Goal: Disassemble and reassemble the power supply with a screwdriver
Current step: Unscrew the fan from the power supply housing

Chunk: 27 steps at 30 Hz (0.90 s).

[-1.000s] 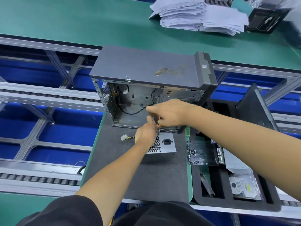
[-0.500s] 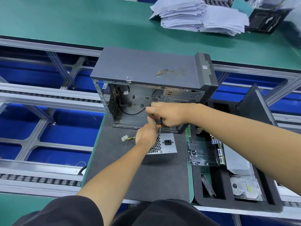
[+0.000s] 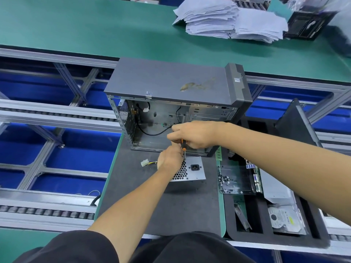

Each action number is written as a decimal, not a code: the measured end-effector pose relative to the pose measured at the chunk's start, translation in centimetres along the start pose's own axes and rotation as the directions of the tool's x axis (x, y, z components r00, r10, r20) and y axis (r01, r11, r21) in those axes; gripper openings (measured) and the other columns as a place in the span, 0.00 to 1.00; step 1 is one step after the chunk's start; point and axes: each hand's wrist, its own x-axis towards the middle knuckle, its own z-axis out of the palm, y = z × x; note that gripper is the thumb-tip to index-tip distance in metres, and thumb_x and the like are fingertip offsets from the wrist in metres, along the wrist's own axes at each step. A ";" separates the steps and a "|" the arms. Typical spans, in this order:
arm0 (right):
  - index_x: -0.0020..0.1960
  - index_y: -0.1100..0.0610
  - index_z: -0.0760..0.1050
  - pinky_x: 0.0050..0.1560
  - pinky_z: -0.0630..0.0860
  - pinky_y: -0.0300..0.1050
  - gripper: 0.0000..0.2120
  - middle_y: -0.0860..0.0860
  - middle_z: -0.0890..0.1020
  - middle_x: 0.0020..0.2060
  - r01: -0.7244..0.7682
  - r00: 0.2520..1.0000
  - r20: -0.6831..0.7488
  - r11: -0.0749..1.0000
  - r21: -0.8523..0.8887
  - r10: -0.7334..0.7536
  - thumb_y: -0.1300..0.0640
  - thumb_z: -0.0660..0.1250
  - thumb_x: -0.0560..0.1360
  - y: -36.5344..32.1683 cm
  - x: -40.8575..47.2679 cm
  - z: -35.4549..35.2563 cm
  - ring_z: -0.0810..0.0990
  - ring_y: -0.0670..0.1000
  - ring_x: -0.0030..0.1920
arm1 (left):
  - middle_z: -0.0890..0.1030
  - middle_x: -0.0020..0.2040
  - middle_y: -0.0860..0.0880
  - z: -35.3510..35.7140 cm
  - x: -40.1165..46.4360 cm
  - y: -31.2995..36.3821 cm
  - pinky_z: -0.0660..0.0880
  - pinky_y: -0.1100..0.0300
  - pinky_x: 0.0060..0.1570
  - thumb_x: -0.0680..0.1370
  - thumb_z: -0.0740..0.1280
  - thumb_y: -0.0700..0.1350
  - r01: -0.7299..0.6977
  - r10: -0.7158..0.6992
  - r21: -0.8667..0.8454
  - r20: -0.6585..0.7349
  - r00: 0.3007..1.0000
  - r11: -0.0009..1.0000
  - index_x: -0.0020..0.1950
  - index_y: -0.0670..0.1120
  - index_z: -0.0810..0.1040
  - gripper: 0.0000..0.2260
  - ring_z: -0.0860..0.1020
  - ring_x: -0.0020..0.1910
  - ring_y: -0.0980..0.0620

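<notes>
The power supply (image 3: pixel 190 170) sits on the grey mat (image 3: pixel 161 205) at centre, just at 6 o'clock from the open computer case (image 3: pixel 171 111). Its vented face with the socket faces up; its long axis runs from 9 to 3 o'clock. A cable plug (image 3: pixel 144 162) extends from it toward 9 o'clock. The right hand (image 3: pixel 193 134) is curled around the screwdriver (image 3: pixel 183 147) handle; the shaft stands near vertical, tip pointing down at the top edge of the unit. The left hand (image 3: pixel 170 158) rests on the unit's left part, fingers curled beside the shaft; whether they grip the shaft cannot be determined. At 3 o'clock, a black tray (image 3: pixel 266 236) holds a circuit board (image 3: pixel 237 179) and a hard drive (image 3: pixel 284 219)
</notes>
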 end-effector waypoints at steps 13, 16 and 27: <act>0.59 0.50 0.65 0.30 0.63 0.48 0.15 0.52 0.69 0.50 -0.224 0.973 0.034 0.971 -0.079 0.228 0.59 0.62 0.74 -0.4 0.5 -0.3 0.74 0.57 0.34 | 0.72 0.35 0.52 0.5 -0.2 -0.5 0.67 0.51 0.35 0.83 0.58 0.46 -0.047 0.041 -0.063 -0.095 0.995 0.997 0.52 0.51 0.55 0.09 0.74 0.37 0.41; 0.52 0.53 0.66 0.31 0.64 0.49 0.10 0.52 0.69 0.47 -0.113 0.990 0.079 0.990 -0.081 0.119 0.64 0.60 0.74 -0.3 0.6 -0.7 0.73 0.57 0.36 | 0.80 0.43 0.46 0.3 -0.2 -0.2 0.70 0.49 0.38 0.84 0.57 0.46 -0.020 0.018 -0.037 -0.071 0.997 0.999 0.61 0.47 0.61 0.08 0.80 0.46 0.38; 0.50 0.49 0.66 0.33 0.69 0.47 0.05 0.49 0.76 0.41 -0.266 0.963 -0.054 0.964 -0.003 0.265 0.55 0.61 0.75 -0.9 1.8 0.1 0.77 0.56 0.36 | 0.83 0.46 0.45 -0.1 0.0 -0.3 0.71 0.53 0.38 0.81 0.57 0.38 -0.033 0.032 0.074 0.010 0.999 0.997 0.55 0.44 0.76 0.09 0.81 0.45 0.41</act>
